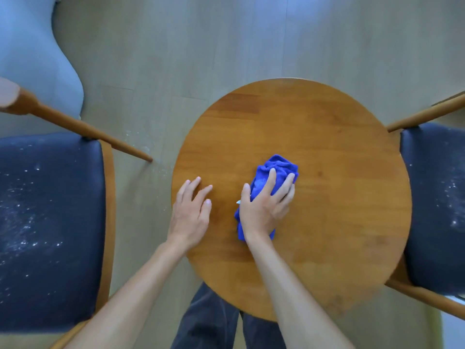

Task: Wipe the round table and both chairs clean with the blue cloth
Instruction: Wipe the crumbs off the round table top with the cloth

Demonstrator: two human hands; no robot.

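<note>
A round wooden table [327, 137] fills the middle of the view. On its left half lies a bunched blue cloth [279, 167], and my right hand [264, 205] presses down on it with fingers spread across the cloth. My left hand [191, 210] rests flat on the table's left edge, fingers straight, holding nothing. A chair with a dark seat [50, 222] stands on the left, and white specks dot that seat. On the right stands a second chair with a dark seat [437, 210], also speckled white.
Pale wooden floor [176, 59] surrounds the table, with white crumbs near the left chair's leg [100, 137]. A light blue-grey upholstered shape [32, 59] sits at the top left. My dark trouser legs [208, 323] show below the table edge.
</note>
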